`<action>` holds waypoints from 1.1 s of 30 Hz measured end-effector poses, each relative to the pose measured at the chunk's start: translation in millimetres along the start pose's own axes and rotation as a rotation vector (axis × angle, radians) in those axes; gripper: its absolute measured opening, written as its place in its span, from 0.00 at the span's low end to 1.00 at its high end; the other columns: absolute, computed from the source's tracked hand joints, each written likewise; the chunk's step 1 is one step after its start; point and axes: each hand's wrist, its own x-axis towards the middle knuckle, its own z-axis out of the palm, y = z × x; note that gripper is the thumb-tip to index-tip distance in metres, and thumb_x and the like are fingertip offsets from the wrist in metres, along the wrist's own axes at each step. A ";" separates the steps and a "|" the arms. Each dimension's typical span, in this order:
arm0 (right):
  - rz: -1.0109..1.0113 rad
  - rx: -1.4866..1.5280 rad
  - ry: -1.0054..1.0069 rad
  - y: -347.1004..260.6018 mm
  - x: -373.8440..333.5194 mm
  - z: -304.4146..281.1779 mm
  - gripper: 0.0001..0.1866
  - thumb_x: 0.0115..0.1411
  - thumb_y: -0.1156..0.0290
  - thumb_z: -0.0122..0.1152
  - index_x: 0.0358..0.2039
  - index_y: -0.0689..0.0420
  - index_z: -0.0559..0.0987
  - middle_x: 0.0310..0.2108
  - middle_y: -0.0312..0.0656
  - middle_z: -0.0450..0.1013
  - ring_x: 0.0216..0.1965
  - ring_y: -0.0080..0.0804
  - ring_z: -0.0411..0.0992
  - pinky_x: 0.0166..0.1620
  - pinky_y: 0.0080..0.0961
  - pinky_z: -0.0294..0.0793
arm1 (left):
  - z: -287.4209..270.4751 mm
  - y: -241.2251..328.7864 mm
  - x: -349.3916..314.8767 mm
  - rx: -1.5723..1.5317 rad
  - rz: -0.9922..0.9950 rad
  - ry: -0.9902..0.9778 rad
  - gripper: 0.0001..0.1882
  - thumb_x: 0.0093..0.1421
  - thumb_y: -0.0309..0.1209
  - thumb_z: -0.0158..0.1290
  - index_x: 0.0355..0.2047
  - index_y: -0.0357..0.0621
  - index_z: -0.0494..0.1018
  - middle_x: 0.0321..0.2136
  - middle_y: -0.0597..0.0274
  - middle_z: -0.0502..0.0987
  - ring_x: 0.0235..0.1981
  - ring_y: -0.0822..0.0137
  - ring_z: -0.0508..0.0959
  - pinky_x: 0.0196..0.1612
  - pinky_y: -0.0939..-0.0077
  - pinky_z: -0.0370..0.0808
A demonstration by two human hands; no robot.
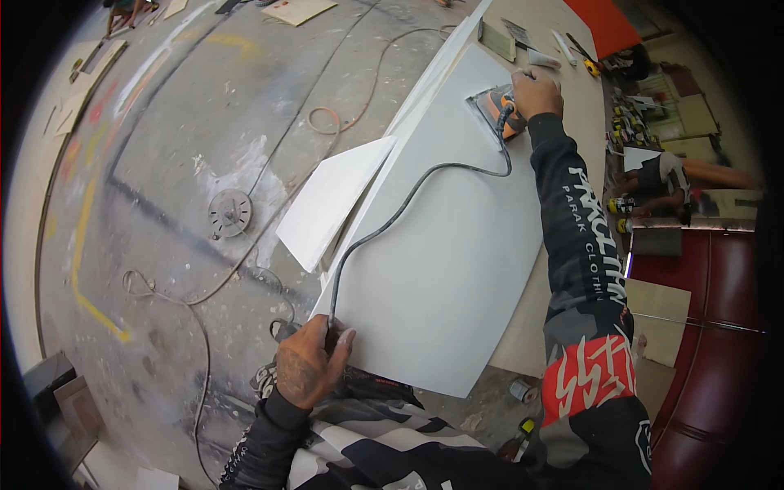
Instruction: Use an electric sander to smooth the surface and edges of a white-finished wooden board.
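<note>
My right hand (536, 92) is closed around an orange and black electric sander (500, 113), whose flat pad lies against the far part of a large white panel (441, 269). From the sander a black cord (418, 177) curves back over the panel toward me. By the panel's near left edge my left hand (307, 363) pinches that cord between thumb and fingers. Part of the grip on the sander is hidden by the back of my right hand.
A smaller white board (336, 204) leans beside the panel's left edge. On the concrete floor are a round reel (230, 212) and loose cable (204, 304). Plywood (584, 110) bears a yellow tape measure (590, 68). A person (674, 175) is at the right, near dark red upholstery (735, 302).
</note>
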 end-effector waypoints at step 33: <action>-0.115 0.143 0.009 8.0 -21.9 20.2 0.12 0.58 0.55 0.63 0.40 0.42 0.85 0.49 0.43 0.75 0.53 0.44 0.72 0.58 0.38 0.71 | -47.9 -4.9 25.9 -0.026 -0.007 -0.016 0.08 0.61 0.26 0.61 0.31 0.35 0.74 0.24 0.50 0.74 0.22 0.51 0.77 0.27 0.64 0.72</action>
